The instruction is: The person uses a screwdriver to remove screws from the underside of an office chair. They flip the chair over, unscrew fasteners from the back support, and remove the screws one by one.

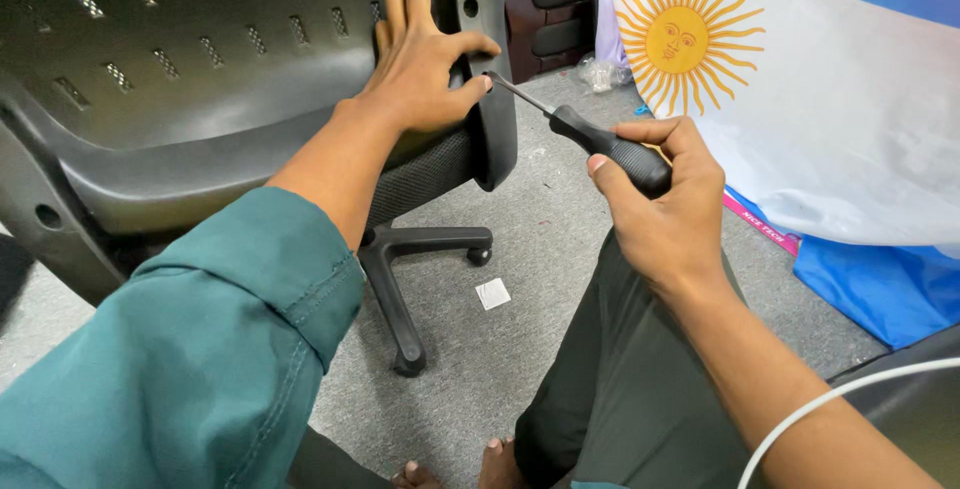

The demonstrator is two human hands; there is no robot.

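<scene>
- Grey carpet (560, 279) covers the floor, and a white and blue flag (830, 119) with a yellow sun hangs on the right.
- Right hand (665, 209) is wrapped tight around the black handle of a screwdriver (600, 144).
- Its thin metal tip touches the edge of the chair back (200, 99), just by the left thumb.
- Left hand (425, 59) lies flat with fingers spread on the chair back, holding it steady, gripping nothing.
- Whether a screw is there, or is in or out, cannot be told; the tip hides that spot.
- Black chair legs (400, 289) with little wheels stand below, near a small white square (492, 294).
</scene>
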